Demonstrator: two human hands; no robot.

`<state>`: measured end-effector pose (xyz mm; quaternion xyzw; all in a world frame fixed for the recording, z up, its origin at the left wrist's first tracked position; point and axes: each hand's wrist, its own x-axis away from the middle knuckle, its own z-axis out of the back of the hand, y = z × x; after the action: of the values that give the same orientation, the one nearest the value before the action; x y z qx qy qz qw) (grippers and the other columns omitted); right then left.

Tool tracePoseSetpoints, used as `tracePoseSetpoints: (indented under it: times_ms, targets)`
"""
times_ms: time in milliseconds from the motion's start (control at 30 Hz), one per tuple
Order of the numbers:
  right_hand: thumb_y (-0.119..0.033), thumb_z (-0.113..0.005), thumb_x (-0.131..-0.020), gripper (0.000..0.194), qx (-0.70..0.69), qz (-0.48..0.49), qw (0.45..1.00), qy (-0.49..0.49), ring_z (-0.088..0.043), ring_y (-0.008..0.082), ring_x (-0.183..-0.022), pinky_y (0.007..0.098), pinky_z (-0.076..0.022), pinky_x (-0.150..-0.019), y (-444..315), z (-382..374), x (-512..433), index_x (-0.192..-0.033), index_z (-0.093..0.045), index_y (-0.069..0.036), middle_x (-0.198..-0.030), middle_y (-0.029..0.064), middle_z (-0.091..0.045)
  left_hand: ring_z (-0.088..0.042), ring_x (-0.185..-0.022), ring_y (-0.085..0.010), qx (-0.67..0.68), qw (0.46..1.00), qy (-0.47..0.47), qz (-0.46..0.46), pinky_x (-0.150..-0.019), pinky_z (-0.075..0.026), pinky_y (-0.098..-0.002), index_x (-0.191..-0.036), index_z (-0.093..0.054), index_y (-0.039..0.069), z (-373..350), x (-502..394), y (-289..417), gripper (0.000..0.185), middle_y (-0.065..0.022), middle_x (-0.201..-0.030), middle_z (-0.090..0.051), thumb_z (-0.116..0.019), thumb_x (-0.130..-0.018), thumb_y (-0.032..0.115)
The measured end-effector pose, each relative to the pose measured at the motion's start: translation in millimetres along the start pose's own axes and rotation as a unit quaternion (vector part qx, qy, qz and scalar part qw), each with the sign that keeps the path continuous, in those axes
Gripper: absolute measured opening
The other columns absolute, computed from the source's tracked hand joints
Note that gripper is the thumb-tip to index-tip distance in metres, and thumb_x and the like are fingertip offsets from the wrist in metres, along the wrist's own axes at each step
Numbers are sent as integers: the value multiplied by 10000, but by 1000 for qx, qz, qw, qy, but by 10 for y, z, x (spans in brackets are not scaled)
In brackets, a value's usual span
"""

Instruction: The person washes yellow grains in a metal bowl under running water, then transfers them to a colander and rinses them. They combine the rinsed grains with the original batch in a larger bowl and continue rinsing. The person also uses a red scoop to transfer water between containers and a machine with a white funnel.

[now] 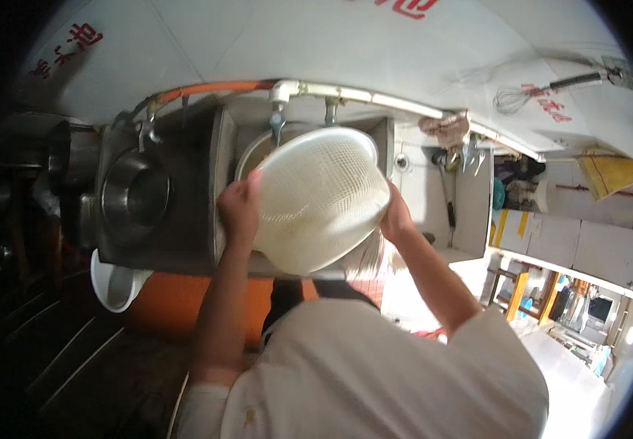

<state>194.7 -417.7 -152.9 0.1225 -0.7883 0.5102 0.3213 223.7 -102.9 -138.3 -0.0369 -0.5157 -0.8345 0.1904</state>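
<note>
A large white plastic colander basket (316,192) is held tilted over the middle sink compartment (231,123). My left hand (239,208) grips its left side. On the opposite side, my right hand (396,214) grips the basket near its rim. Behind the basket, the curved rim of a round basin (248,156) shows in the sink, mostly hidden. A metal tap (277,123) comes down from the white pipe just above that basin. Part of a striped cloth (364,260) hangs at the sink's front edge, below the basket.
A stainless steel bowl (136,192) sits in the left sink compartment, under another tap (146,134). In the right compartment (423,186) lies a dark-handled tool (448,197). A whisk (519,100) hangs on the wall. A white bucket (113,282) stands at the lower left.
</note>
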Motion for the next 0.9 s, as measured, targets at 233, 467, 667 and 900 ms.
tracePoseSetpoints:
  times_ms: [233, 467, 667, 900]
  targets:
    - [-456, -337, -1005, 628, 33, -10, 999, -18, -354, 283, -1364, 428, -237, -1143, 32, 45, 102, -1450, -321, -12, -1478, 167, -371, -571, -606, -133, -56, 994, 4, 95, -546, -458, -316, -684, -579, 59, 49, 47, 715, 452, -76, -611, -578, -577, -920, 444]
    - [-524, -310, -990, 663, -107, 65, 992, -25, -324, 263, -1379, 428, -258, -1117, -326, 97, 161, -1464, -308, -60, -1510, 99, -342, -506, -531, -122, 122, 989, 82, -34, -531, -416, -345, -595, -566, 41, 315, 116, 502, 511, -40, -536, -540, -564, -924, 431]
    - [-680, -318, -906, 837, -130, -61, 986, 86, -130, 312, -1458, 510, -71, -1161, 163, 347, 62, -1513, -200, -117, -1575, 138, -171, -565, -529, -183, 114, 992, 61, -6, -530, -430, -382, -628, -613, -1, 121, 201, 74, 576, -98, -542, -574, -591, -886, 514]
    - [-731, -344, -866, 903, -194, -108, 975, 4, -137, 336, -1452, 511, -74, -1160, 282, 264, 247, -1519, -187, -128, -1567, 150, -183, -550, -555, -131, 137, 990, 38, 3, -558, -444, -322, -664, -632, 4, 314, 238, 340, 481, -43, -553, -582, -569, -935, 396]
